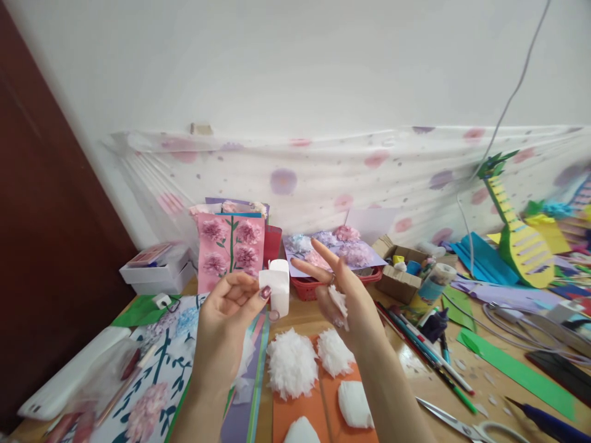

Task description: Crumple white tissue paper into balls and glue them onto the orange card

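My left hand pinches a small folded piece of white paper between thumb and fingertips, held up over the table. To its right is my right hand, index and middle fingers stretched out, the other fingers curled around a crumpled white scrap. Below the hands lies an orange card bearing two fluffy white paper flowers, one at the left and one at the right. Smooth white paper pads also sit on the card.
A pink flower card stands behind, beside a red basket. Scissors, pencils, a glue bottle and a cardboard box are on the right. White boxes and a floral sheet lie left.
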Demonstrator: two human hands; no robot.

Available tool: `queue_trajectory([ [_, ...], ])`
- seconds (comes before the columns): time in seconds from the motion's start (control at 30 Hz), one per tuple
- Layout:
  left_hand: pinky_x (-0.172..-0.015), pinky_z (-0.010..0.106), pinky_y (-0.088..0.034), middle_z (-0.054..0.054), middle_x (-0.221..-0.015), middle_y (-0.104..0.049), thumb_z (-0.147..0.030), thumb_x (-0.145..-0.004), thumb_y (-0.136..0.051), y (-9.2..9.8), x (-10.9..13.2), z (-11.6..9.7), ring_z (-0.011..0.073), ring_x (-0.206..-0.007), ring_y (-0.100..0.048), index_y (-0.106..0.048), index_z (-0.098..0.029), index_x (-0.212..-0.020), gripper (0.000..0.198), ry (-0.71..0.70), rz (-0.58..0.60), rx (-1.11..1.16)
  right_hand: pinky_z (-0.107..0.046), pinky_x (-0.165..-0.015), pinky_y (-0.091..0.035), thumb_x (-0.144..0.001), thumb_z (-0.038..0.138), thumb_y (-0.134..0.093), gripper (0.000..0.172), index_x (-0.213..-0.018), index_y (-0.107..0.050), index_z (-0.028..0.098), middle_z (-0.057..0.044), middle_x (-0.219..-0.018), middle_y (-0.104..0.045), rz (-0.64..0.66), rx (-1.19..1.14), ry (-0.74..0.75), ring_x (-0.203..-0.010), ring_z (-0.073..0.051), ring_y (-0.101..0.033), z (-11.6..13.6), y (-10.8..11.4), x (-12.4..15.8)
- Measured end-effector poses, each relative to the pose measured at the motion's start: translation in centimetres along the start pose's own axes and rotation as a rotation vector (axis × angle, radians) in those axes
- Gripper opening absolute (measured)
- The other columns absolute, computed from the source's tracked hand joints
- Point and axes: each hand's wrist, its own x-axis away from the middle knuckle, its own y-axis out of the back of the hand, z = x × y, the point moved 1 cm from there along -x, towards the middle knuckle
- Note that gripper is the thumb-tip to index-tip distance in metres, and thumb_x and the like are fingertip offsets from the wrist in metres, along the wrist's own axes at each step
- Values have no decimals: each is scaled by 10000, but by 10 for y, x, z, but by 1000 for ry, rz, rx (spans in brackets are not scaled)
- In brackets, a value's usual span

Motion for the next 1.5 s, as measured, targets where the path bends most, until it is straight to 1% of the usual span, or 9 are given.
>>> queue_trajectory([
  [0.17, -653, 109, -523, -27, -736, -698, -220, -605, -900, 2, 2, 1, 74, -705, -659, -706, -183, -761, 252, -46, 85, -115, -209, -338, -146, -974, 650, -367, 610, -1247, -713, 228, -196, -1140, -752, 161, -162, -61, -300, -6, -282, 2, -3, 0],
  [0.37, -699, 122, -515, -22, -764, -698, -261, -616, -881, 7, 2, 0, 84, -745, -638, -734, -190, -760, 217, -66, 11, -102, -195, -328, -118, -1016, 491, -404, 472, -1142, -768, 220, -188, -1156, -749, 147, -197, -53, -300, 8, -297, 2, -3, 1],
  [0.73, -688, 143, -522, -14, -798, -676, -217, -613, -867, -4, 15, -12, 97, -750, -633, -725, -194, -924, 342, -57, 12, -135, -205, -306, -143, -949, 647, -420, 582, -1210, -708, 214, -174, -1147, -755, 191, -193, -80, -288, -10, -262, 7, -7, 5],
  [0.9, -692, 156, -534, -9, -815, -668, -192, -648, -823, -7, 21, -15, 109, -760, -632, -738, -207, -876, 243, -127, 58, -187, -223, -310, -152, -944, 726, -297, 722, -1368, -596, 224, -182, -1227, -720, 202, -74, -6, -292, -25, -295, 8, -10, 11],
  [1.03, -605, 170, -544, 5, -771, -681, -196, -622, -817, -7, 17, -9, 100, -648, -626, -745, -190, -693, 102, 116, 173, -47, -215, -327, -219, -953, 735, -249, 722, -1420, -549, 272, -144, -1246, -716, 221, -46, 60, -310, -30, -332, 8, -12, 15],
  [1.17, -587, 164, -532, 13, -824, -711, -121, -546, -812, -13, 11, -3, 84, -639, -606, -781, -199, -827, 294, 350, 171, 116, -223, -338, -293, -925, 776, -253, 755, -1436, -534, 297, -130, -1214, -730, 222, -24, 58, -311, -37, -324, 10, -15, 18],
  [1.3, -481, 186, -441, -31, -503, -463, -142, -570, -704, -17, 13, -4, 73, -489, -436, -610, -174, -497, 123, 422, 258, 222, -234, -359, -341, -893, 818, -234, 810, -1457, -510, 306, -129, -1219, -725, 178, 24, 68, -320, -39, -310, 9, -15, 19],
  [1.37, -447, 214, -375, -49, -481, -331, -222, -620, -658, -19, 20, -4, 81, -461, -322, -586, -185, -497, 147, 389, 300, 154, -237, -356, -331, -862, 851, -232, 845, -1480, -477, 329, -122, -1246, -712, 180, 64, 75, -334, -48, -321, 8, -15, 20],
  [1.5, -475, 219, -282, -54, -563, -354, -391, -717, -737, -26, 39, -1, 103, -519, -334, -699, -210, -796, 201, 141, 225, -330, -238, -365, -305, -806, 902, -225, 905, -1523, -396, 376, -109, -1295, -685, 211, 133, 113, -404, -86, -403, 6, -15, 25],
])
